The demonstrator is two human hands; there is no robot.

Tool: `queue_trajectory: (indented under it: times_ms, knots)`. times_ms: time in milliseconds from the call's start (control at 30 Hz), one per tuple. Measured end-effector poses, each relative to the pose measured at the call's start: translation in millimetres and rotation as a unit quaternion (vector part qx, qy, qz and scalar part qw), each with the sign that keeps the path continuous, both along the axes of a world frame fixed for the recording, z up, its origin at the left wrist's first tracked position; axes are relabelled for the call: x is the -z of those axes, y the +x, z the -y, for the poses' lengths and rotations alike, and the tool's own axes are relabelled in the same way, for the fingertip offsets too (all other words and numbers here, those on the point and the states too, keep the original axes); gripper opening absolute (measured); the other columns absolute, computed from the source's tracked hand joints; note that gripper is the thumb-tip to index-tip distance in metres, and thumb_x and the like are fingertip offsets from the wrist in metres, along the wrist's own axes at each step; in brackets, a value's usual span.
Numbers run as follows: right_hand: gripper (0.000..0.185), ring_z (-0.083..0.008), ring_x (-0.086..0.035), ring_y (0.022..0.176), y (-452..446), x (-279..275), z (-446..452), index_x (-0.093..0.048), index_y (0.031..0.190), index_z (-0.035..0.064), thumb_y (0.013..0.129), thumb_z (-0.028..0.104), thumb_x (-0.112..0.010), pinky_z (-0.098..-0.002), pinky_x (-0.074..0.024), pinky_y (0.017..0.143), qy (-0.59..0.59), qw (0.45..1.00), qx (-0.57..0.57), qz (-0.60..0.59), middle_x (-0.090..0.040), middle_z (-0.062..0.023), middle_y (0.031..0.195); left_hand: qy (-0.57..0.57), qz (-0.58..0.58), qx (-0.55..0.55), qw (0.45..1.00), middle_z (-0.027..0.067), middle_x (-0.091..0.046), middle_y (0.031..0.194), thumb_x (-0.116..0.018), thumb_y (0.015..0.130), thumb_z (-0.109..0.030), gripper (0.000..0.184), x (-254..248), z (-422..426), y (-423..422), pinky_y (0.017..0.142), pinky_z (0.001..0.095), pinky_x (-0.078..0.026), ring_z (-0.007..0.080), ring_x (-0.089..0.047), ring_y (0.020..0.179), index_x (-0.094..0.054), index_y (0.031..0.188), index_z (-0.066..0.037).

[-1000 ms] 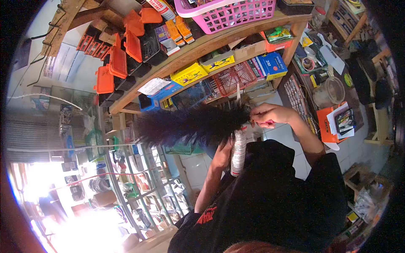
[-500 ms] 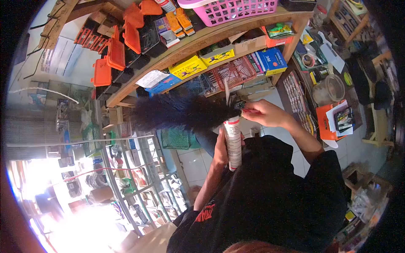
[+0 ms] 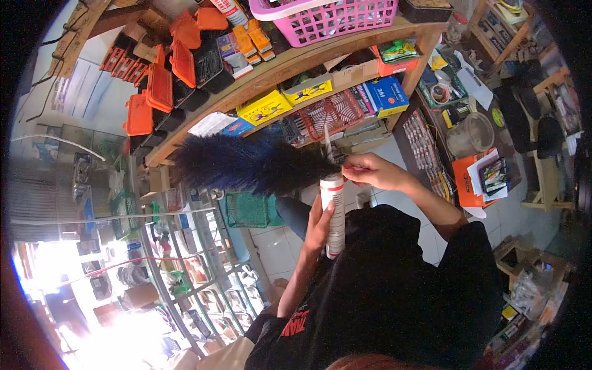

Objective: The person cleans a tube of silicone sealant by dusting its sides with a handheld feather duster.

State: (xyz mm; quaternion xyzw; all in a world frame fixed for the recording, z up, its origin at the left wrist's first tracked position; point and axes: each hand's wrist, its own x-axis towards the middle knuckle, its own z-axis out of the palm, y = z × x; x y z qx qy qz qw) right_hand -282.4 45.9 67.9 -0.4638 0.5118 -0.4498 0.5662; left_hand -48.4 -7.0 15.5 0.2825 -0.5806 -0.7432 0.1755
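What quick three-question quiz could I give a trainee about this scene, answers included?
1. Which hand, left or right, holds the white cylindrical tube with red bands?
2. True or false: the fluffy dark-blue duster is held up in the air.
3. Fill in the blank: the blue rectangular box on the wooden shelf is marked "____".

Key:
1. The left hand.
2. True.
3. 3M.
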Motion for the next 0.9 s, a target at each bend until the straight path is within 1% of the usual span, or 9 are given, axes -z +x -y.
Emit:
queue_trajectory:
  times_ms: [67, 167, 267, 400, 500, 600, 700, 733, 900]
  knots:
    - [0.031, -0.0101, -0.047, 0.062, -9.8, 0.5, -2.4, -0.060, 0.088, 0.0035, 0.096, 0.034, -0.056, -0.0263, -0.0396, 0.058, 0.045, 0.997, -0.056, 0.019, -0.052, 0.0020, 0.070, 0.065, -0.038, -0.024, 0.997, 0.0091, -0.060, 0.091, -0.044, 0.099, -0.038, 0.050, -7.0, -1.9, 3.8, 0.062, 0.0286, -0.051, 0.0160, -0.059, 0.073, -0.040, 0.132, -0.001]
    - [0.031, -0.0104, -0.050, 0.062, -21.2, -5.1, -8.6, -0.063, 0.090, 0.0044, 0.094, 0.035, -0.058, -0.0270, -0.0413, 0.059, 0.051, 0.990, -0.061, -0.114, -0.055, 0.0007, 0.070, 0.115, -0.056, -0.083, 0.988, 0.0092, -0.063, 0.091, -0.040, 0.101, -0.038, 0.045, -13.2, -7.0, 6.1, 0.066, 0.0268, -0.050, 0.0127, -0.060, 0.074, -0.047, 0.124, 0.000]
    - [0.026, -0.0079, -0.052, 0.063, -22.9, 1.1, -11.0, -0.065, 0.093, -0.0003, 0.092, 0.026, -0.062, -0.0254, -0.0399, 0.056, 0.019, 0.993, -0.013, -0.112, -0.060, -0.0014, 0.073, 0.139, -0.059, -0.090, 0.984, 0.0107, -0.064, 0.093, -0.036, 0.102, -0.040, 0.047, -4.7, -9.6, 9.3, 0.070, 0.0278, -0.050, 0.0137, -0.061, 0.078, -0.046, 0.124, 0.000]
    - [0.026, -0.0080, -0.051, 0.063, -1.1, -13.4, 1.1, -0.066, 0.094, -0.0002, 0.092, 0.026, -0.062, -0.0236, -0.0405, 0.056, -0.067, 0.969, -0.005, -0.237, -0.060, -0.0020, 0.071, 0.152, -0.056, -0.056, 0.985, 0.0125, -0.065, 0.096, -0.032, 0.103, -0.043, 0.049, -12.3, -10.2, -0.9, 0.075, 0.0294, -0.050, 0.0156, -0.062, 0.083, -0.045, 0.123, -0.001]
    - [0.030, -0.0082, -0.048, 0.057, -2.9, -8.8, 7.5, -0.064, 0.098, -0.0003, 0.095, 0.029, -0.058, -0.0224, -0.0391, 0.051, 0.012, 0.992, -0.059, -0.112, -0.058, -0.0021, 0.068, 0.158, -0.075, -0.053, 0.983, 0.0142, -0.064, 0.100, -0.031, 0.102, -0.045, 0.051, -12.9, -6.6, 5.4, 0.078, 0.0334, -0.051, 0.0203, -0.064, 0.086, -0.046, 0.122, 0.000]
    - [0.035, -0.0078, -0.043, 0.049, -25.2, 9.9, 8.1, -0.061, 0.100, -0.0008, 0.099, 0.033, -0.050, -0.0221, -0.0344, 0.043, 0.205, 0.955, -0.121, 0.178, -0.053, -0.0012, 0.064, 0.221, -0.087, -0.121, 0.964, 0.0155, -0.062, 0.102, -0.031, 0.101, -0.047, 0.054, -9.9, -13.6, 6.0, 0.078, 0.0384, -0.053, 0.0252, -0.065, 0.084, -0.048, 0.121, 0.000]
    - [0.039, -0.0068, -0.038, 0.045, -38.4, 8.9, 6.6, -0.059, 0.100, -0.0013, 0.100, 0.035, -0.045, -0.0229, -0.0288, 0.037, 0.252, 0.934, -0.147, 0.207, -0.046, -0.0001, 0.059, 0.234, -0.146, -0.100, 0.956, 0.0150, -0.063, 0.097, -0.027, 0.100, -0.051, 0.057, 7.9, -9.7, 6.4, 0.076, 0.0391, -0.053, 0.0250, -0.065, 0.081, -0.048, 0.120, -0.001]
    - [0.039, -0.0066, -0.038, 0.045, -41.4, 4.5, 10.2, -0.058, 0.095, 0.0002, 0.101, 0.036, -0.043, -0.0231, -0.0275, 0.037, 0.260, 0.922, -0.190, 0.217, -0.042, 0.0010, 0.057, 0.244, -0.101, -0.111, 0.958, 0.0144, -0.063, 0.092, -0.022, 0.100, -0.053, 0.060, 5.4, -13.0, 4.6, 0.075, 0.0390, -0.053, 0.0257, -0.064, 0.079, -0.049, 0.119, -0.002]
    - [0.037, -0.0071, -0.040, 0.047, -19.4, 10.5, 26.7, -0.057, 0.092, 0.0035, 0.100, 0.038, -0.045, -0.0236, -0.0310, 0.042, 0.222, 0.942, -0.168, 0.186, -0.043, 0.0010, 0.057, 0.278, -0.090, -0.097, 0.952, 0.0120, -0.066, 0.087, -0.020, 0.100, -0.053, 0.064, 8.4, -7.5, -0.9, 0.075, 0.0353, -0.052, 0.0223, -0.065, 0.078, -0.058, 0.105, -0.001]
